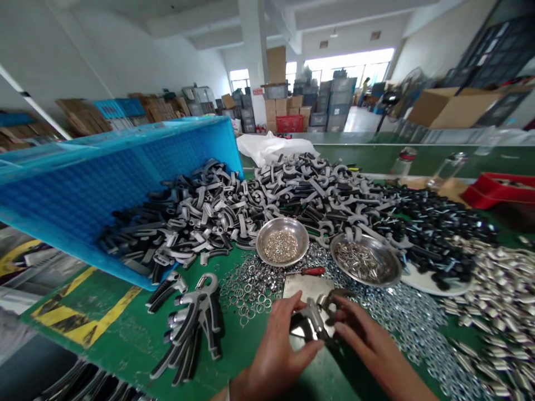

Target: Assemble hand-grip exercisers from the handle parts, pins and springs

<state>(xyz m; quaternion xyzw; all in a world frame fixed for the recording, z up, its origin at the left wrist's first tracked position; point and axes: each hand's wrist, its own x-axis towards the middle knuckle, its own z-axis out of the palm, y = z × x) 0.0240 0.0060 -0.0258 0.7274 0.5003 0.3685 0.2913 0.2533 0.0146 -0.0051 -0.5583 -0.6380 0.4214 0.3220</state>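
Note:
In front of me, a grey and black hand gripper handle (314, 318) sits over a small metal plate (298, 287). My left hand (278, 342) curls around the handle's left side, thumb and fingertips spaced apart, with the black part running in under the fingers. From the other side my right hand (363, 331) closes its thumb and fingers on a dark curved handle piece (340, 293); their contact is partly hidden. A red-handled screwdriver (312, 271) lies at the plate's top edge. Beyond it stand a metal bowl of small brass-coloured parts (282, 221) and a bowl of metal pins (390, 273).
A blue crate (83, 189) lies tipped at left, spilling handles (204, 211). Joined hand grippers (194, 323) lie on the green table (121, 334). Rings (246, 292), nuts (418, 328), black knobs (438, 223) and metal sleeves (505, 295) spread around. A red bin (497, 192) stands far right.

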